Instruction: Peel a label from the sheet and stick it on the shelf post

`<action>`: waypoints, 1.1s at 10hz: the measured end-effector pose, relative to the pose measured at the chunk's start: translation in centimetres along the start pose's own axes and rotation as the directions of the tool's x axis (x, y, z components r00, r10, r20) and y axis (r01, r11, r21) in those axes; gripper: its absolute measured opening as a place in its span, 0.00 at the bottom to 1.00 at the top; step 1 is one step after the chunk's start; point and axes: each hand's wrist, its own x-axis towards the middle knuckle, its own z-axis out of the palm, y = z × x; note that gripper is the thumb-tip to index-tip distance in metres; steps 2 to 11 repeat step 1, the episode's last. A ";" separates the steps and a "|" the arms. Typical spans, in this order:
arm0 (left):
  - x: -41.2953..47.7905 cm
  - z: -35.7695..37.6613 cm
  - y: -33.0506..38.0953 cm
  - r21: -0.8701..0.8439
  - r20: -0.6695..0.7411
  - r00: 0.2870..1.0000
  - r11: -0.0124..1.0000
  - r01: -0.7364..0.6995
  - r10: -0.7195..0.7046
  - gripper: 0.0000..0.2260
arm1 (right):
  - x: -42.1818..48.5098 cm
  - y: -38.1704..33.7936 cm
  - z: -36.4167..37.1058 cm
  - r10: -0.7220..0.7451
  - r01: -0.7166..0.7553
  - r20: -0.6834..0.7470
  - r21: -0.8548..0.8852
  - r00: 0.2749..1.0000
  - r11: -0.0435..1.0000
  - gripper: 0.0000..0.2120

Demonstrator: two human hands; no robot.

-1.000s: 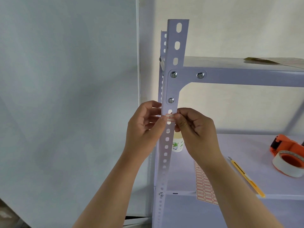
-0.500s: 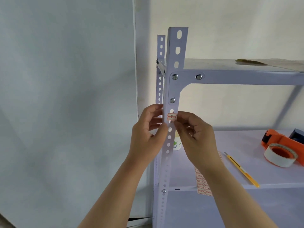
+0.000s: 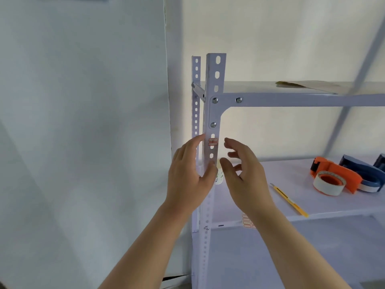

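A small white label with red borders (image 3: 213,142) sits stuck on the front face of the pale perforated shelf post (image 3: 214,113), just below a bolt. My left hand (image 3: 188,176) is open on the left of the post, its thumb across the post lower down. My right hand (image 3: 243,176) is open on the right of the post, fingers spread and apart from the label. The label sheet (image 3: 246,222) lies on the lower shelf, mostly hidden behind my right forearm.
On the lower shelf (image 3: 302,197) lie a yellow utility knife (image 3: 288,199), a white tape roll (image 3: 328,183) and an orange tape dispenser (image 3: 335,172) next to a blue one (image 3: 366,176). A small white bottle (image 3: 218,178) stands behind the post. A wall is on the left.
Both hands have let go of the label and opened, drawing back from the post. The label stays stuck on the post. The camera view has dropped.
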 end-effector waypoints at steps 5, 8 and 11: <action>-0.5 -0.5 1.2 0.066 -0.048 0.998 0.998 -0.025 0.028 0.25 | -0.4 -0.2 -0.8 -0.046 0.044 -0.037 -0.062 0.998 0.997 0.21; -0.5 -0.5 1.2 0.066 -0.048 0.998 0.998 -0.025 0.028 0.25 | -0.4 -0.2 -0.8 -0.046 0.044 -0.037 -0.062 0.998 0.997 0.21; -0.5 -0.5 1.2 0.066 -0.048 0.998 0.998 -0.025 0.028 0.25 | -0.4 -0.2 -0.8 -0.046 0.044 -0.037 -0.062 0.998 0.997 0.21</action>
